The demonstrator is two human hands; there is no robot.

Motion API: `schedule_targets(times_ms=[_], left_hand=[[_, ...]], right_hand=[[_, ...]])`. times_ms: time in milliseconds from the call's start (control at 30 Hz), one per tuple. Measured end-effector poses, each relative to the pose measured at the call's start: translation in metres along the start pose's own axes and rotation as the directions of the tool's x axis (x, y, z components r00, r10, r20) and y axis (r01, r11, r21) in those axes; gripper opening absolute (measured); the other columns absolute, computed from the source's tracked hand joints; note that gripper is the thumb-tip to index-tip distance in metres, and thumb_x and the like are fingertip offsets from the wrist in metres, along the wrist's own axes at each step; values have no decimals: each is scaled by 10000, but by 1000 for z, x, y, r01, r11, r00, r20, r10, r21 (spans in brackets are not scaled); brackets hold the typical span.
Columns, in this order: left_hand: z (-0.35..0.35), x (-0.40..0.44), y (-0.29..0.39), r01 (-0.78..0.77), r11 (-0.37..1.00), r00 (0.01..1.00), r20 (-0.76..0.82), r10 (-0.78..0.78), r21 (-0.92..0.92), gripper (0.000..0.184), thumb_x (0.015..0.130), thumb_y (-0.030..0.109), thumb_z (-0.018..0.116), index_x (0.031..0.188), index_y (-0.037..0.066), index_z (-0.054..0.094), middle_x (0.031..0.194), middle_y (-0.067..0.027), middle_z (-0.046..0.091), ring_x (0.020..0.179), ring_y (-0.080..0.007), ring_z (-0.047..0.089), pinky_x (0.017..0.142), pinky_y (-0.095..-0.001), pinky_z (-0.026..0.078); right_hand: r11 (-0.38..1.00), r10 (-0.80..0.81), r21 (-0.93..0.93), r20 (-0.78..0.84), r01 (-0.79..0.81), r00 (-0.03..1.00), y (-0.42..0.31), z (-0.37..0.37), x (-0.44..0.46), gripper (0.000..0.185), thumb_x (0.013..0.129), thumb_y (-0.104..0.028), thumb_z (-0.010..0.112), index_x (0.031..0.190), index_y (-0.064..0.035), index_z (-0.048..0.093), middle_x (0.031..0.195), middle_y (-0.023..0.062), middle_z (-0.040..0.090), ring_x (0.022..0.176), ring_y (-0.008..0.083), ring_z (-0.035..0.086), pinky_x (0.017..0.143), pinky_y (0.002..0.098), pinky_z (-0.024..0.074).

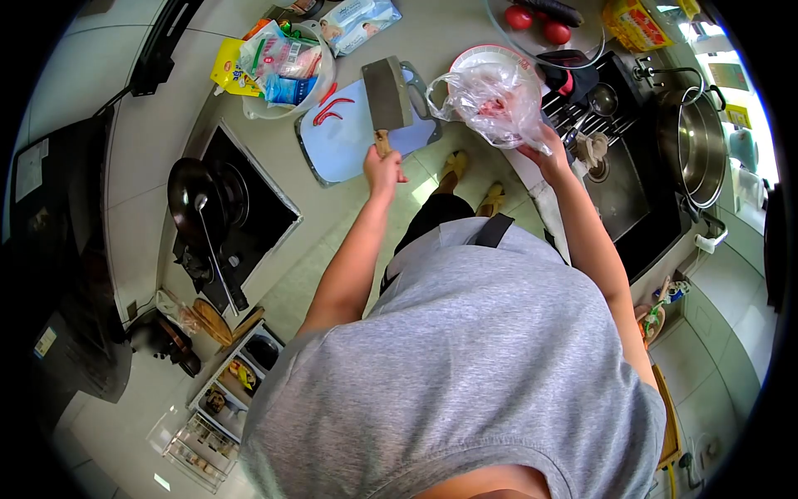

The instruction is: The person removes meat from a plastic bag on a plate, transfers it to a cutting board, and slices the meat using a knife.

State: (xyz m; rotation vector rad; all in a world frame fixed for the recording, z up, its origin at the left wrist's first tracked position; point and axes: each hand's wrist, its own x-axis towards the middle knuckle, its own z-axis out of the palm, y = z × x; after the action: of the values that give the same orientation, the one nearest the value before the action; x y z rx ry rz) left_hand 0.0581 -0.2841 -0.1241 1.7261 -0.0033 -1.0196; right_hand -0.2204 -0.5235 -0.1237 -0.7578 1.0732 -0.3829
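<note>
My left hand (383, 171) is closed round the wooden handle of a cleaver (386, 93), whose broad blade lies over the blue cutting board (341, 150). Red chili peppers (331, 113) rest on the board, left of the blade. On the right, my right hand (549, 155) grips the lower edge of a clear plastic bag (499, 100). Something pink, like raw meat, shows through the bag. The bag lies over a white plate (486, 55) with a red rim. Part of my right hand's fingers is hidden by the plastic.
A wok (193, 195) sits on the stove at left. Seasoning packets fill a white basket (320, 79). Wipes (359, 25) and a glass bowl with tomatoes (555, 33) stand at the back. At right are a sink (611, 195) and a large steel pot (694, 150).
</note>
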Motion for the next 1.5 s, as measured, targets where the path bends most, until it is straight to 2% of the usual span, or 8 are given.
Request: schedule_targets(times_ms=[267, 467, 633, 800, 833, 1000, 1200, 1500], left_hand=[[-46, -88, 51, -284, 955, 955, 56, 290, -90, 220, 873, -28, 500, 1075, 48, 457, 708, -36, 492, 460, -147, 507, 434, -319, 491], [-8, -122, 110, -314, 946, 847, 476, 238, 86, 282, 863, -33, 553, 1120, 46, 466, 736, -29, 505, 459, -80, 460, 405, -237, 396], [77, -134, 140, -345, 914, 661, 747, 73, 216, 321, 845, -43, 596, 1143, 22, 497, 731, -21, 520, 450, -62, 434, 393, -229, 355], [161, -147, 111, -743, 637, 412, 890, 195, 205, 312, 838, 19, 655, 1138, -10, 576, 811, -4, 570, 644, -62, 490, 574, -240, 414], [179, -166, 117, -577, 699, 559, 828, -38, 421, 296, 853, 72, 685, 1119, -8, 583, 817, -2, 592, 712, -75, 501, 641, -255, 429], [270, -205, 56, -643, 563, 588, 806, -72, 520, 304, 892, 170, 727, 1092, -10, 585, 699, -2, 564, 605, -67, 495, 542, -248, 408], [381, -257, 10, -326, 673, 637, 680, -363, 664, 249, 957, 207, 664, 1048, -6, 570, 542, 2, 488, 349, -98, 429, 325, -285, 315], [489, -258, -51, -398, 641, 646, 697, -312, 656, 267, 969, 242, 648, 957, -1, 539, 580, -14, 500, 364, -104, 431, 342, -288, 360]], right_hand=[[968, 41, -243, -81, -60, 996, -11, -21, -71, 364, 954, -44, 480, 1312, -27, 544, 1064, 95, 710, 926, 176, 694, 821, 291, 567], [991, -80, -123, -218, 54, 973, 17, -66, -121, 270, 972, -76, 512, 1226, -59, 602, 1018, 70, 716, 869, 121, 670, 785, 258, 544], [981, -181, -22, -460, 193, 869, 26, -114, -174, 283, 922, -17, 495, 1175, -17, 621, 973, 89, 712, 843, 131, 673, 772, 265, 549], [930, -220, 53, -713, 365, 666, 37, -207, -217, 260, 935, -2, 484, 1137, -30, 645, 966, 77, 720, 769, 92, 657, 688, 225, 532], [911, -227, 64, -745, 407, 627, 37, -232, -219, 261, 939, 3, 476, 1133, -33, 646, 961, 77, 718, 752, 89, 650, 662, 214, 526], [838, -427, -206, -824, 505, 373, 9, -392, -219, 215, 955, -51, 550, 1152, -56, 636, 916, 44, 703, 731, 83, 640, 611, 218, 514], [629, -774, -768, -634, -121, 1, -55, -577, -153, 395, 907, -249, 659, 1250, -63, 594, 1109, 160, 684, 1030, 372, 646, 922, 443, 506], [597, -797, -798, -577, 85, 180, -88, -651, -86, 200, 874, -142, 570, 900, -48, 745, 810, 184, 714, 767, 266, 691, 689, 409, 519]])
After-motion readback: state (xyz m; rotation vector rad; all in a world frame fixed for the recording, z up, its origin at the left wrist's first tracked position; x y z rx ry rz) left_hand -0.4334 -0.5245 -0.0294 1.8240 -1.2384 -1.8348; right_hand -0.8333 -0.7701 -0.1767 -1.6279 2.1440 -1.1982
